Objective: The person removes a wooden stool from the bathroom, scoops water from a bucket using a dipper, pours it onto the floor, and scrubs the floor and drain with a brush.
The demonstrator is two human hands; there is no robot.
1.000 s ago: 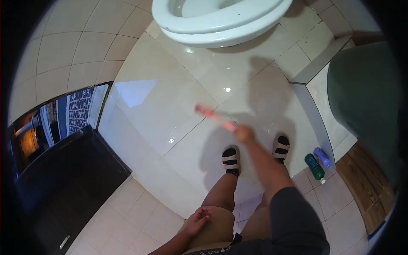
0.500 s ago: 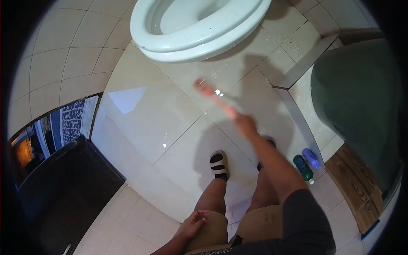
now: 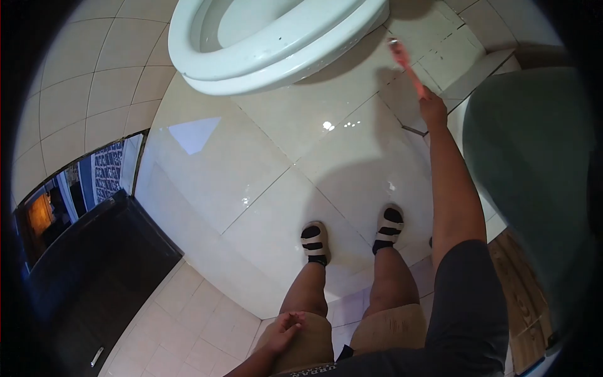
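My right hand (image 3: 433, 110) is closed around the handle of a pink brush (image 3: 408, 70), with that arm stretched far forward. The brush head is over the tiled floor (image 3: 264, 188), to the right of the white toilet (image 3: 251, 66). I cannot tell whether it touches the tiles. My left hand (image 3: 286, 332) rests on my left thigh, its fingers loosely bent and slightly apart, holding nothing.
A big dark green tub-like shape (image 3: 534, 169) stands on the right beside a low ledge (image 3: 465, 81). At lower left is a dark door (image 3: 94, 276) next to an opening. Wet glints show on the floor near my sandals (image 3: 389, 225).
My right hand and the brush have moved forward and right, from mid-floor to beside the toilet. My arm now hides the two bottles. My left hand has stayed on my thigh.
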